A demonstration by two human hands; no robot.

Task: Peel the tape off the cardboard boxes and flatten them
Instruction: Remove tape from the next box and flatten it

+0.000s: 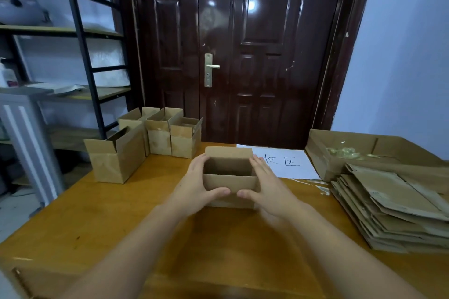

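At table centre, open cardboard box (230, 177) grasped by left hand (194, 185) and right hand (268, 188), flattened stack (393, 209) at 3 o'clock, taped boxes (145, 138) at 10 o'clock.

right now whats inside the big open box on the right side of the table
Crumpled clear tape lies inside the big box, far right of the table. Its near part is hidden behind the flattened cardboard stack.

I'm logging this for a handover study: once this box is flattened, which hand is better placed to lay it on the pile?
Probably the right hand: it grips the box on the side nearer the flattened stack; the left hand would cross over.
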